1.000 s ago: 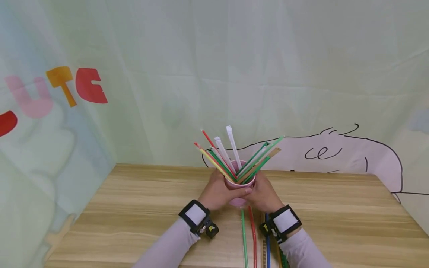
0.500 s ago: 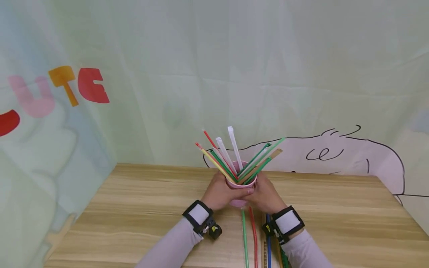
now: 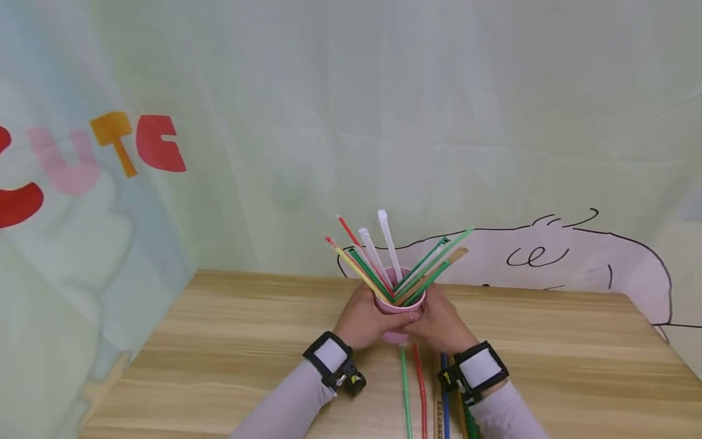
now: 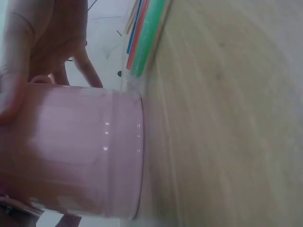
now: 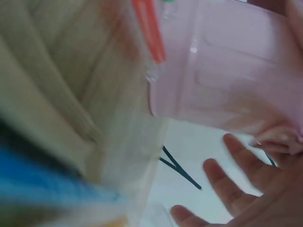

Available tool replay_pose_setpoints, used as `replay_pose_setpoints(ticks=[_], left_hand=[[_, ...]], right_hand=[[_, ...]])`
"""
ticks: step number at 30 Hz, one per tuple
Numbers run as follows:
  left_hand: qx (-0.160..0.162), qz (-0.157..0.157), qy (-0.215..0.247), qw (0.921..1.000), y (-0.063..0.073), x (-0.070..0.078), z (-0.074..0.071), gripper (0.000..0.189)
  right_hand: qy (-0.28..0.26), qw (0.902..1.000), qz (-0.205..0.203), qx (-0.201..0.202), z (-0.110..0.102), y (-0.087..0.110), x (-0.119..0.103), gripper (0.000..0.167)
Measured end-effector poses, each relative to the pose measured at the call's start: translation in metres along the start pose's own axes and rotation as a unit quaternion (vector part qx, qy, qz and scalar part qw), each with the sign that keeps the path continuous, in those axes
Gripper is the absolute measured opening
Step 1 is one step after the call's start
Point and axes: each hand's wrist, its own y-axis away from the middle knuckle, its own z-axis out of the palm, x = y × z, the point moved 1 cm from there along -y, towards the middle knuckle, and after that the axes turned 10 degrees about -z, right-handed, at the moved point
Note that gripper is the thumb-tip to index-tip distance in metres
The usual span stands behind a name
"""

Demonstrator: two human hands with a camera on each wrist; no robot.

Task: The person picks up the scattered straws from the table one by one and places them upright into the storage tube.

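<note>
- Loose straws (image 3: 421, 390) are laid out nearest, on a wooden table (image 3: 247, 323)
- A pink cup (image 4: 80, 151), filled with assorted straws (image 3: 390, 245), is gripped upright between left hand (image 3: 364, 320) and right hand (image 3: 441, 323), the left thumb wrapped across its front
- Splayed right fingers (image 5: 222, 182), hidden in the head view, are revealed by the right wrist camera
- Behind, a cartoon backdrop (image 3: 329, 152) is seen

Head view: my bare left hand (image 3: 368, 320) and bare right hand (image 3: 441, 323) are covering the middle of the glossy pink round cup (image 3: 396, 337). It is hiding the lower ends of the thin multicoloured straws (image 3: 393, 262). The bottom edge is cutting off a slim green straw (image 3: 406, 390) and slim red straw (image 3: 422, 390). Right wrist view: a blue shape (image 5: 47, 182) is appearing too blurred to identify.
</note>
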Motion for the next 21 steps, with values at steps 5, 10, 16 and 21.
replay_pose_setpoints(ticks=[5,10,16,21], left_hand=[[-0.004,-0.009,-0.009,0.9999,0.000,0.000,-0.001,0.066],[0.001,-0.009,-0.016,0.9998,-0.001,0.001,-0.001,0.068],[0.007,-0.016,-0.021,0.9996,-0.002,0.000,-0.001,0.073],[0.006,-0.017,-0.023,0.9996,0.000,-0.002,-0.001,0.072]], right_hand=[[0.046,0.9973,0.052,-0.023,-0.019,0.011,-0.007,0.091],[0.100,0.9872,0.112,-0.054,-0.050,0.031,-0.023,0.080],[0.136,0.9760,0.145,-0.088,-0.075,0.055,-0.029,0.051],[0.189,0.9503,0.212,-0.126,-0.081,0.069,-0.017,0.030]])
